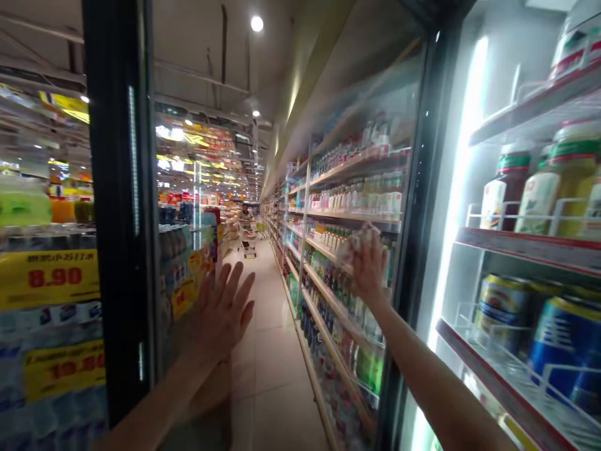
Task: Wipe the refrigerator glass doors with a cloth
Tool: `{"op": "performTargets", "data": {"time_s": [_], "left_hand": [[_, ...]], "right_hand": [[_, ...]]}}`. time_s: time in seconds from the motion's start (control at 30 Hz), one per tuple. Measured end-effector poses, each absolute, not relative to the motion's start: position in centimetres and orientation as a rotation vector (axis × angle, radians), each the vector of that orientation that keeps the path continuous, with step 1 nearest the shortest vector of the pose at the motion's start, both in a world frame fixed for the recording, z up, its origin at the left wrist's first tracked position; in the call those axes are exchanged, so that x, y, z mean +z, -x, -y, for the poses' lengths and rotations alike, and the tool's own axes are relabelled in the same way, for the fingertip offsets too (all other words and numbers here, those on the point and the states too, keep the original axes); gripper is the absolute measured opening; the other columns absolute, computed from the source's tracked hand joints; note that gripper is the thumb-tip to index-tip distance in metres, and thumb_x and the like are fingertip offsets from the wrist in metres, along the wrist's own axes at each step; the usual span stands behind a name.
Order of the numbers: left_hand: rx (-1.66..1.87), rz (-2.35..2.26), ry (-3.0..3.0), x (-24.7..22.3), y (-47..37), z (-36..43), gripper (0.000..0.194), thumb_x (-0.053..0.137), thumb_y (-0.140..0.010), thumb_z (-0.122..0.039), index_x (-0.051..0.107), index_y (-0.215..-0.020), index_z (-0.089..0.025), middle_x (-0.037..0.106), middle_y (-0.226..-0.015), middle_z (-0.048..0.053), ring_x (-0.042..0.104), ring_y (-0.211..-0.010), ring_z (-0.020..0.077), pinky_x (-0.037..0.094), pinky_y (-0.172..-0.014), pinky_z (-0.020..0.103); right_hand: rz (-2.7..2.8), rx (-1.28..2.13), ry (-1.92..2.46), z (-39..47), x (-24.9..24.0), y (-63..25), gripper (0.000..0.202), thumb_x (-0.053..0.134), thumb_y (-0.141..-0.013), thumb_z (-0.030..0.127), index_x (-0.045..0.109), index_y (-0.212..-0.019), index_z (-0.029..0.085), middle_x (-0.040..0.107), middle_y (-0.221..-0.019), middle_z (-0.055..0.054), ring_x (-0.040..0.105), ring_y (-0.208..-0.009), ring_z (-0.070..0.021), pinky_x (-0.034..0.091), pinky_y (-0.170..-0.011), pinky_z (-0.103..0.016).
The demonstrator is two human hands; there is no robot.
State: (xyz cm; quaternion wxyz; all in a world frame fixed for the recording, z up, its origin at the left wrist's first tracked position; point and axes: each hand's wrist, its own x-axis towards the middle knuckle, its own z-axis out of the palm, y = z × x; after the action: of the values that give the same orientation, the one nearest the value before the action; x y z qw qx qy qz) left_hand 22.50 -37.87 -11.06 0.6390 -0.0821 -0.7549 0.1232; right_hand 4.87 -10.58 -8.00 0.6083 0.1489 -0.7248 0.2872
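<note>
A glass cooler door (286, 75) with a dark frame stands open in front of me. My right hand (369, 266) presses a crumpled whitish cloth (350, 248) against the upper right part of the pane, its arm reaching up from the lower right. Lower on the left, my left hand (223, 313) is raised with its fingers spread, holding nothing. It is close to the glass; whether it touches I cannot tell. Both hands are slightly blurred.
On the right are lit cooler shelves (530, 244) with bottles (535, 194) and blue cans (563, 351). Through the glass runs an aisle with a tiled floor (272, 369), long drink shelves, a shopping cart (248, 241) and a person. Yellow price signs (51, 275) hang at left.
</note>
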Motion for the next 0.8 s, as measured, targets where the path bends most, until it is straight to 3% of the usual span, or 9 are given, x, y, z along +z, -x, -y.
{"op": "performTargets", "data": {"time_s": [0.1, 0.17, 0.27, 0.37, 0.47, 0.6, 0.73, 0.8], "left_hand": [[0.264, 1.739, 0.191, -12.2, -22.7, 37.5, 0.063, 0.047, -0.088, -0.027, 0.019, -0.145, -0.025, 0.029, -0.148, 0.01, 0.021, -0.139, 0.0259, 0.015, -0.113, 0.05], [0.261, 1.734, 0.196, -12.3, -22.7, 37.4, 0.065, 0.049, -0.088, -0.026, 0.018, -0.145, -0.025, 0.028, -0.148, 0.01, 0.021, -0.139, 0.0259, 0.014, -0.114, 0.05], [0.262, 1.767, 0.242, -13.0, -22.8, 37.4, 0.065, 0.049, -0.088, -0.023, 0.019, -0.145, -0.026, 0.032, -0.146, 0.008, 0.024, -0.138, 0.0245, 0.013, -0.115, 0.048], [0.229, 1.849, 0.304, -15.2, -22.9, 37.3, 0.062, 0.047, -0.088, -0.022, 0.021, -0.144, -0.028, 0.038, -0.143, 0.007, 0.024, -0.138, 0.0212, 0.011, -0.116, 0.045], [0.209, 1.871, 0.319, -17.6, -23.1, 37.1, 0.06, 0.047, -0.087, -0.022, 0.024, -0.143, -0.027, 0.044, -0.139, 0.006, 0.02, -0.139, 0.0171, 0.007, -0.117, 0.041], [0.203, 1.885, 0.324, -18.8, -23.0, 37.3, 0.062, 0.049, -0.086, -0.022, 0.024, -0.143, -0.027, 0.044, -0.139, 0.006, 0.021, -0.139, 0.017, 0.006, -0.117, 0.041], [0.168, 1.905, 0.336, -18.6, -22.9, 37.7, 0.062, 0.05, -0.086, -0.022, 0.025, -0.143, -0.03, 0.045, -0.139, 0.005, 0.028, -0.137, 0.0207, 0.012, -0.115, 0.044], [0.14, 1.912, 0.355, -18.4, -22.9, 38.1, 0.061, 0.05, -0.087, -0.023, 0.026, -0.142, -0.032, 0.046, -0.139, 0.004, 0.031, -0.135, 0.021, 0.015, -0.115, 0.044]], "right_hand": [[1.717, 0.864, 0.026, 6.0, -11.4, -3.0, 0.052, 0.03, -0.088, 0.029, 0.038, -0.137, 0.013, 0.031, -0.145, -0.022, 0.03, -0.135, -0.0311, 0.028, -0.101, -0.062], [1.71, 0.82, -0.012, 7.4, -14.5, -4.2, 0.053, 0.031, -0.088, 0.028, 0.036, -0.138, 0.012, 0.029, -0.145, -0.024, 0.027, -0.136, -0.0325, 0.03, -0.1, -0.061], [1.669, 0.592, -0.355, 13.3, -19.4, -8.1, 0.052, 0.038, -0.087, 0.023, 0.036, -0.139, 0.022, 0.028, -0.148, -0.017, 0.02, -0.14, -0.0279, 0.031, -0.104, -0.053], [1.711, 0.404, -0.664, 16.5, -23.0, -10.5, 0.052, 0.045, -0.085, 0.018, 0.04, -0.135, 0.03, 0.036, -0.144, -0.01, 0.023, -0.139, -0.0253, 0.026, -0.108, -0.052], [1.825, 0.517, -0.438, 13.3, -24.1, -9.2, 0.048, 0.04, -0.087, 0.021, 0.042, -0.135, 0.026, 0.042, -0.14, -0.013, 0.03, -0.136, -0.0261, 0.027, -0.107, -0.055], [1.846, 0.762, 0.09, 9.0, -23.6, -6.8, 0.053, 0.026, -0.09, 0.026, 0.03, -0.141, 0.015, 0.033, -0.143, -0.023, 0.029, -0.135, -0.032, 0.034, -0.098, -0.06], [1.854, 0.591, -0.245, 13.2, -24.9, -9.7, 0.053, 0.034, -0.088, 0.022, 0.032, -0.14, 0.017, 0.026, -0.148, -0.02, 0.022, -0.139, -0.0308, 0.034, -0.101, -0.056], [1.836, 0.462, -0.486, 15.3, -26.0, -11.1, 0.051, 0.041, -0.086, 0.019, 0.039, -0.136, 0.024, 0.032, -0.146, -0.013, 0.025, -0.138, -0.0268, 0.031, -0.106, -0.053]]}}
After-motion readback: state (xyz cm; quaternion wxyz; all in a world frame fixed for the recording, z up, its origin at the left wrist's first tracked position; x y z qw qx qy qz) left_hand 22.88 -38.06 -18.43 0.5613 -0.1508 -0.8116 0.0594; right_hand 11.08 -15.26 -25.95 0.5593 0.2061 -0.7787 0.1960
